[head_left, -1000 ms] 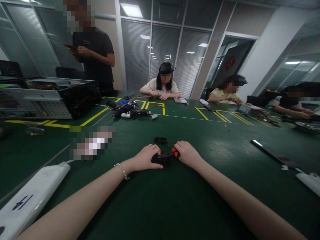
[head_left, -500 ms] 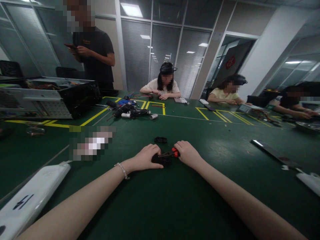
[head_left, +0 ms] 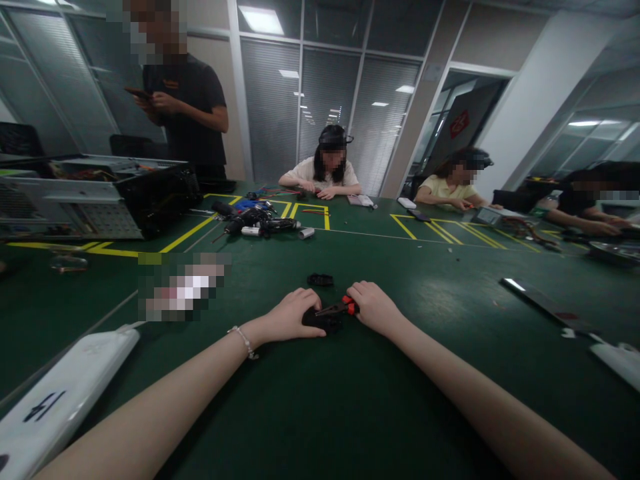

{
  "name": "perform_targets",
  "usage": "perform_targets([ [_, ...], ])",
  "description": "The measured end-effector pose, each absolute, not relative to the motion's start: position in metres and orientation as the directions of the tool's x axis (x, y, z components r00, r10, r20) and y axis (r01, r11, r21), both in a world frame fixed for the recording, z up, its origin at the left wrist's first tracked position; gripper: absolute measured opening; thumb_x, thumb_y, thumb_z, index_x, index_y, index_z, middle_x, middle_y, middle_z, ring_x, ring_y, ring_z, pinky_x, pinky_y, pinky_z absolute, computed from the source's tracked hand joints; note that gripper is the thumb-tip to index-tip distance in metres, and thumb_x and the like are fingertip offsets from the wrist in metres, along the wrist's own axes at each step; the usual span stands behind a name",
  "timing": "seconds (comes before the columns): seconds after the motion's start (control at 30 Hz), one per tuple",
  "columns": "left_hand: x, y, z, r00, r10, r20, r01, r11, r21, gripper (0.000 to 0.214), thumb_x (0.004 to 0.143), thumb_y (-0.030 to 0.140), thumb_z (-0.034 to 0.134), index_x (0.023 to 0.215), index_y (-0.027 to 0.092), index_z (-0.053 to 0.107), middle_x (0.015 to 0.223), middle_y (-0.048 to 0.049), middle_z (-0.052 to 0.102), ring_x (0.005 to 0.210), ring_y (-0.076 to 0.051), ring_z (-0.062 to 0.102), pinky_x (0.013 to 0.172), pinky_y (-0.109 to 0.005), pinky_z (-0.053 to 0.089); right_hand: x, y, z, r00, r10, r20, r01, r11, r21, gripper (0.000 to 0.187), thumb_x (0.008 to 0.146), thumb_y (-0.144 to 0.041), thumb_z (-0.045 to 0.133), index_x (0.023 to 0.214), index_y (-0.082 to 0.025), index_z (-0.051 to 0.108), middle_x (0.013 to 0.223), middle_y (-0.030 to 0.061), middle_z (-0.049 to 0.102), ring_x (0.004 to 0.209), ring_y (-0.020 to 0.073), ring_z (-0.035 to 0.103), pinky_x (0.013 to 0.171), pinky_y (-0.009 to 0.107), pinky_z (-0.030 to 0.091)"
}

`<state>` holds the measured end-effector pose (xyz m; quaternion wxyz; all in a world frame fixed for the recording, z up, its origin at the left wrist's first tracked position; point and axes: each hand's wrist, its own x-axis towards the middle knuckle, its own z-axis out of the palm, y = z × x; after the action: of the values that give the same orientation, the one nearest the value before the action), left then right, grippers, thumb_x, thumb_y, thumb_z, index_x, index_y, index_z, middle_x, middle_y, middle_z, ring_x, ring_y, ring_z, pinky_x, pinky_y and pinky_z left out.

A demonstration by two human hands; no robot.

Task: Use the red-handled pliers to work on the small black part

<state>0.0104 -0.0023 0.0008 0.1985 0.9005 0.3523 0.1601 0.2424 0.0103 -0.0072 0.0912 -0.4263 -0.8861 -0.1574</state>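
My left hand (head_left: 290,315) rests on the green table (head_left: 320,400), its fingers closed over a small black part (head_left: 323,322). My right hand (head_left: 373,307) is curled around the red handles of small pliers (head_left: 340,308), whose dark jaws point left at the black part. A second small black piece (head_left: 320,279) lies on the table just beyond my hands. A thin bracelet sits on my left wrist.
A white box marked 14 (head_left: 60,400) lies near left. An open computer case (head_left: 95,197) stands far left, with a pile of tools (head_left: 260,221) behind. A flat strip (head_left: 545,305) lies right. One person stands at the left and three sit across.
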Motion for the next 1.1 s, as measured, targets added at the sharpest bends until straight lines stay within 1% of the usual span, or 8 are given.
perform_targets([
  [0.3, 0.011, -0.0023, -0.0007, 0.698, 0.696, 0.17, 0.57, -0.683, 0.457, 0.036, 0.069, 0.049, 0.059, 0.085, 0.019, 0.046, 0.093, -0.0019, 0.049, 0.086, -0.02, 0.044, 0.074, -0.03, 0.036, 0.2444, 0.0121, -0.009, -0.616, 0.733, 0.287, 0.787, 0.585, 0.194, 0.024, 0.066, -0.008, 0.05, 0.088, -0.013, 0.054, 0.087, 0.008, 0.056, 0.08, 0.019, 0.048, 0.072, 0.029, 0.035],
  [0.6, 0.0113, -0.0021, 0.0015, 0.7, 0.701, 0.14, 0.578, -0.67, 0.465, 0.037, 0.069, 0.05, 0.059, 0.084, 0.019, 0.046, 0.094, -0.0022, 0.049, 0.087, -0.02, 0.044, 0.074, -0.03, 0.035, 0.2417, 0.0118, -0.0073, -0.634, 0.714, 0.297, 0.773, 0.6, 0.206, 0.021, 0.067, -0.008, 0.05, 0.087, -0.013, 0.055, 0.086, 0.008, 0.056, 0.08, 0.0186, 0.047, 0.072, 0.029, 0.034],
  [0.97, 0.0113, -0.0026, -0.0004, 0.687, 0.709, 0.159, 0.584, -0.668, 0.461, 0.036, 0.069, 0.05, 0.059, 0.083, 0.019, 0.045, 0.093, -0.0023, 0.05, 0.084, -0.019, 0.045, 0.071, -0.029, 0.036, 0.2414, 0.01, -0.0077, -0.6, 0.744, 0.294, 0.8, 0.566, 0.199, 0.024, 0.066, -0.01, 0.052, 0.09, -0.013, 0.054, 0.089, 0.0082, 0.056, 0.081, 0.0186, 0.047, 0.072, 0.029, 0.034],
  [1.1, 0.0112, -0.003, -0.0006, 0.688, 0.704, 0.178, 0.575, -0.678, 0.458, 0.035, 0.07, 0.049, 0.059, 0.083, 0.019, 0.045, 0.093, -0.0026, 0.051, 0.084, -0.02, 0.045, 0.072, -0.03, 0.036, 0.242, 0.011, -0.0083, -0.603, 0.742, 0.292, 0.798, 0.567, 0.205, 0.022, 0.066, -0.01, 0.051, 0.088, -0.013, 0.055, 0.087, 0.0077, 0.056, 0.08, 0.0189, 0.047, 0.072, 0.029, 0.034],
])
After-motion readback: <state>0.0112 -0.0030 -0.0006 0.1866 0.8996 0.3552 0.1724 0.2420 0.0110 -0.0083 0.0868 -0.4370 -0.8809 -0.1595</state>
